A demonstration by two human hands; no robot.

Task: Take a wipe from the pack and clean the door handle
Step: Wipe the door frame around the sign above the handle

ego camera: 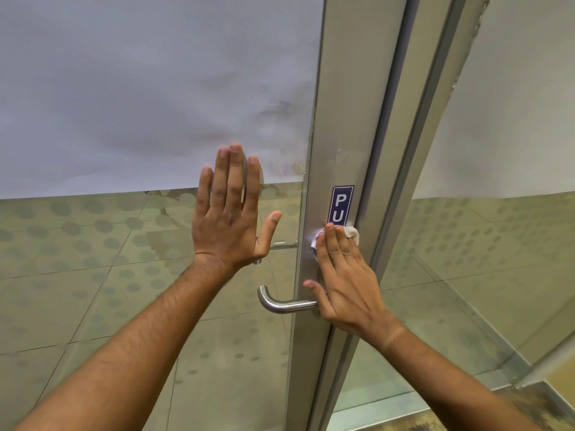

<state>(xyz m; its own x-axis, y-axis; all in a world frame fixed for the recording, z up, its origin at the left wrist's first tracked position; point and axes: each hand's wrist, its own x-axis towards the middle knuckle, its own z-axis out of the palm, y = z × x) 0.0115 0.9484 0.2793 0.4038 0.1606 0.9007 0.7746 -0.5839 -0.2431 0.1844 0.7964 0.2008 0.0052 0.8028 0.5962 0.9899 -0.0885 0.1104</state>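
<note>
**Handle waiting while the wipe is working the frame above it**

Head view: the handle (284, 301), a brushed metal lever, is sticking out of the door frame (339, 126) low on the stile. Its long axis is running level, from its root under the right hand out toward the left, where the free end is curving up and back toward the glass (124, 104). The root is hidden by the hand, so how it joins the frame cannot be told.

The right hand (342, 275) is lying flat on the frame, fingers straight and close together, pressing the wipe (350, 233) against the metal just below the sign (340, 205). The wipe is bunched, showing white past the fingertips and at the hand's left edge. The thumb is reaching down beside the lever's root. Judging by this, the flat press is spreading the wipe over the plate area, with the lever itself not yet wrapped.

The left hand (228, 213) is planted on the glass, fingers straight, thumb spread wide, holding nothing. It is probably bracing the door so that it is not swinging away under the rubbing.

No pack is showing here. Through the glass a tiled floor (93, 306) is visible.
</note>
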